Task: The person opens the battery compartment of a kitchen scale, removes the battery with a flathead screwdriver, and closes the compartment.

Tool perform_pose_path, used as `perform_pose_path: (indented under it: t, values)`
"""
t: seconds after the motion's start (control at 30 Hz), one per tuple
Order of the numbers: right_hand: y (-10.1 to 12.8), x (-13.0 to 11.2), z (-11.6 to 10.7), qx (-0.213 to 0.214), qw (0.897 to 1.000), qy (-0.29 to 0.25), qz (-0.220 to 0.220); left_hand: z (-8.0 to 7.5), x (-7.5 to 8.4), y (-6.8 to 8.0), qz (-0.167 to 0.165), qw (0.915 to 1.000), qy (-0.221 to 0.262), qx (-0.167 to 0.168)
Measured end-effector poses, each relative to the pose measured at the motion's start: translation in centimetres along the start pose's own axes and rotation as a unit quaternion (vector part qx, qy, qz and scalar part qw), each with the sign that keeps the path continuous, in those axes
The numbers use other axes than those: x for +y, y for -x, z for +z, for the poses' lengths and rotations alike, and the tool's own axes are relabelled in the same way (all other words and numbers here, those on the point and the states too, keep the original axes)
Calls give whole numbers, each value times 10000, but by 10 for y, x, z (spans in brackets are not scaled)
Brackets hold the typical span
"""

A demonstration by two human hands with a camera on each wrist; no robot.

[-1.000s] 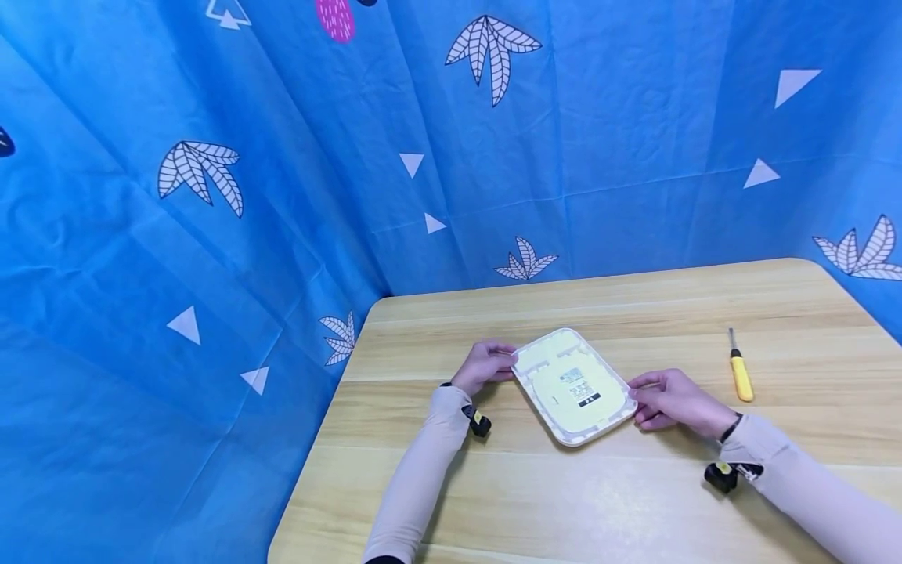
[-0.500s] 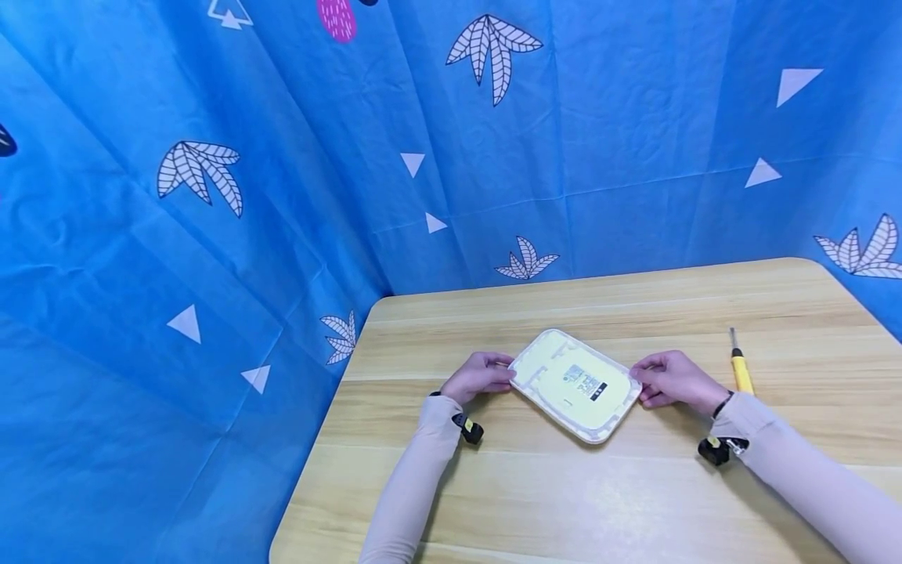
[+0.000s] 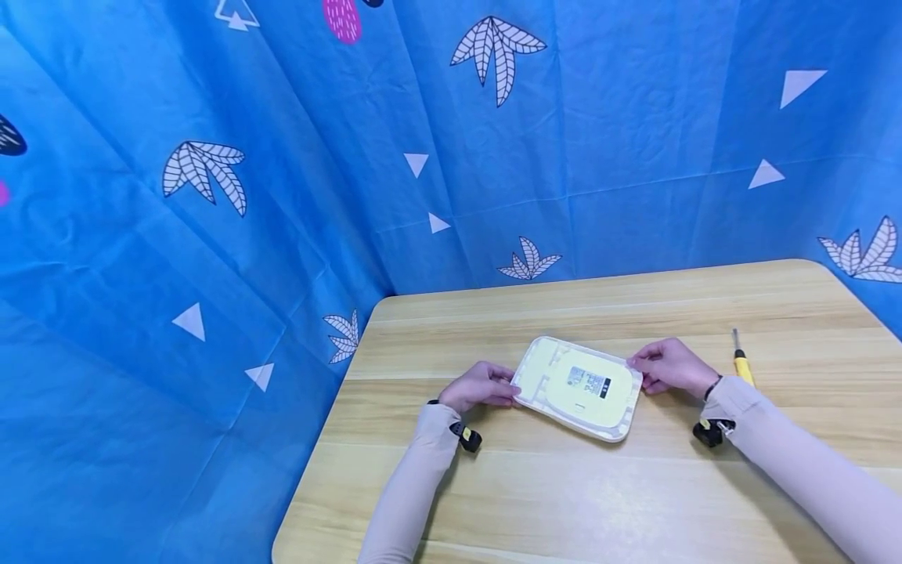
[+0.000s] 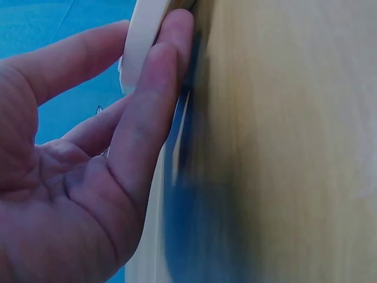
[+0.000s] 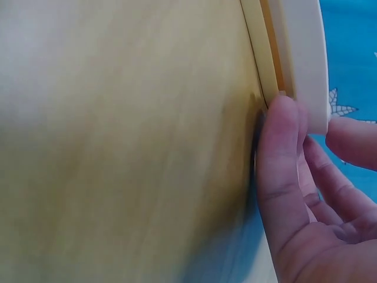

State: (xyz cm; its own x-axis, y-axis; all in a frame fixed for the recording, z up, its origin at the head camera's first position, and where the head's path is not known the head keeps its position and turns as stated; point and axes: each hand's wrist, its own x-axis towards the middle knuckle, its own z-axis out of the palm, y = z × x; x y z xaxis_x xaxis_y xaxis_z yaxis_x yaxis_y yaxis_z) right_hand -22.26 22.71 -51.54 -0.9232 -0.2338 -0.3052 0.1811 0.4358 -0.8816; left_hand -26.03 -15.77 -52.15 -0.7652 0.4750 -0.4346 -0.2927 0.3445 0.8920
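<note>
A flat white device (image 3: pixel 581 384) with rounded corners lies label side up between the hands in the head view. Its pale face bears a printed label with a black strip. My left hand (image 3: pixel 481 387) pinches its left corner, thumb on the upper face. In the left wrist view, fingers (image 4: pixel 156 76) reach beneath the device's edge (image 4: pixel 143 44). The opposite upper right corner is pinched by my right hand (image 3: pixel 674 366). The right wrist view shows fingertips (image 5: pixel 281 115) under the white rim (image 5: pixel 309 65), which stands close over the tabletop.
On the wooden table (image 3: pixel 564 509), right of my right hand, lies a screwdriver (image 3: pixel 743 366) with a yellow handle, partly covered by my sleeve. A blue patterned curtain (image 3: pixel 634 133) hangs behind the table and along its left side.
Both hands have turned the device counterclockwise as seen from the head. My right hand moved away from me, my left slightly nearer. The right sleeve now overlaps the screwdriver's handle.
</note>
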Motion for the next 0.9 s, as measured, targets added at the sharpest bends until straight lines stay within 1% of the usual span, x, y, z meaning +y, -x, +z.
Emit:
perform_pose_path:
  t: [0.17, 0.33, 0.53, 0.7, 0.9]
  values:
    - [-7, -3, -1, 26, 9998, 207, 26, 3, -2, 5, -31, 9998, -16, -192]
    - [-15, -7, -1, 19, 9986, 512, -157, 8, 1, 13, -132, 9993, -17, -343]
    - [-24, -12, -3, 42, 9960, 831, -337, 13, 2, 19, -183, 9974, 26, -696]
    - [-29, -15, -3, 31, 9950, 897, -433, 16, 1, 20, -157, 9959, 15, -888]
    - [-34, -16, -4, -17, 9952, 875, -435, 20, -1, 21, -119, 9952, 41, -971]
